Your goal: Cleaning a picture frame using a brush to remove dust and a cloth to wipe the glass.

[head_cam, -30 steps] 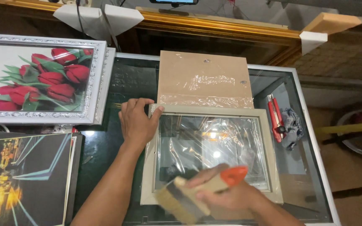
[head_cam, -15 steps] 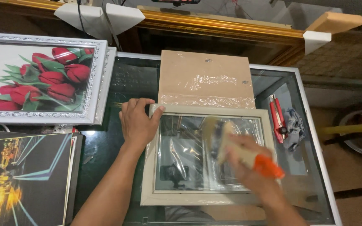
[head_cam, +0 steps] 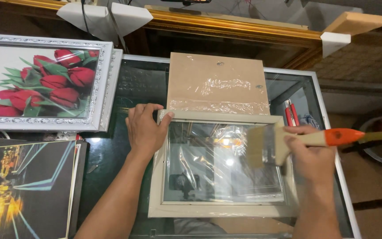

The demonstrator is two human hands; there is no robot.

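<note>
My left hand (head_cam: 144,130) lay spread on the pale frame's (head_cam: 219,210) nine-o'clock corner, steadying it; my right hand (head_cam: 308,155) gripped the brush (head_cam: 273,144), bristles on the glass (head_cam: 222,163).

Brush (head_cam: 284,144): pale tan bristles, cream wooden handle, orange tip at 3 o'clock. Frame (head_cam: 219,168): off-white border, clear reflective glass. Backing board (head_cam: 217,82) at 12 o'clock: plain light brown under shiny clear film. Tulip picture (head_cam: 40,82) at 10 o'clock: red blooms, green leaves, white ground, ornate silver frame. Night-city print (head_cam: 23,186) at 8 o'clock: dark with teal, yellow streaks. Table (head_cam: 142,88): dark green glass.
</note>
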